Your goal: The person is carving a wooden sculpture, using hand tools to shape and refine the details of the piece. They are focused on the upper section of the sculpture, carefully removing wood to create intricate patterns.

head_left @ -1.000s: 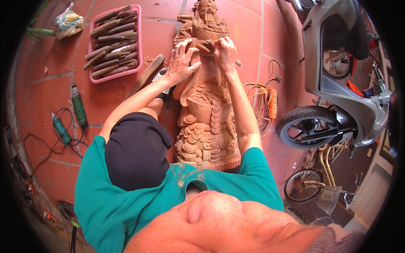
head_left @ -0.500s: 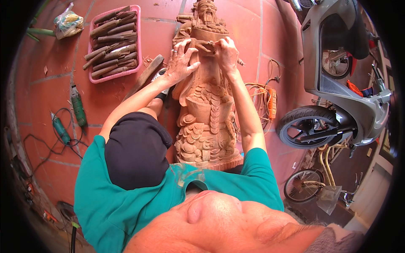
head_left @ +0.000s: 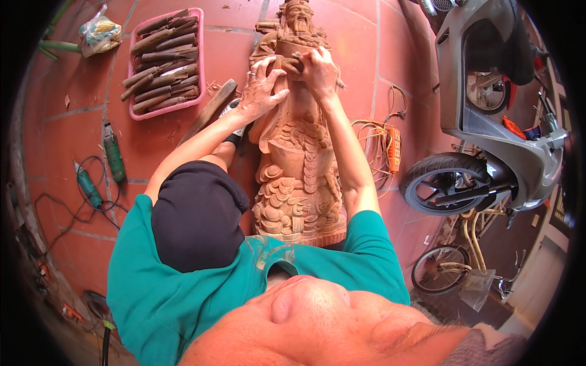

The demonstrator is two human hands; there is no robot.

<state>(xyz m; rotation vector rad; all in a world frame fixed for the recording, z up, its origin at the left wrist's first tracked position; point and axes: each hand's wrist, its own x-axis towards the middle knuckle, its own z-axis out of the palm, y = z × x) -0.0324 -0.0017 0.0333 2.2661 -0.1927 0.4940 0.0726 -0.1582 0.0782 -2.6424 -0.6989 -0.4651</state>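
Note:
A carved wooden statue [head_left: 296, 158] of a bearded figure in a hat lies lengthwise before me, its head at the far end and its base close to my body. On the left side of its chest rests my left hand [head_left: 261, 94], fingers spread and the thumb pointing right; a ring is on one finger. My right hand [head_left: 320, 74] is bent over the chest just to the right, its fingers pinched together against the carving. Whatever the right fingertips may hold is hidden or too small to name.
A pink basket [head_left: 200, 61] of wood-handled carving tools stands at the far left, near a tied plastic bag [head_left: 99, 33]. Two green power tools [head_left: 113, 152] with cords lie left. An orange power strip [head_left: 394, 149] lies right, with a motorbike [head_left: 513, 146] and bicycle [head_left: 441, 268] beyond.
My right hand has shifted slightly left and farther up the statue's chest, still pinched. The left hand stays in place.

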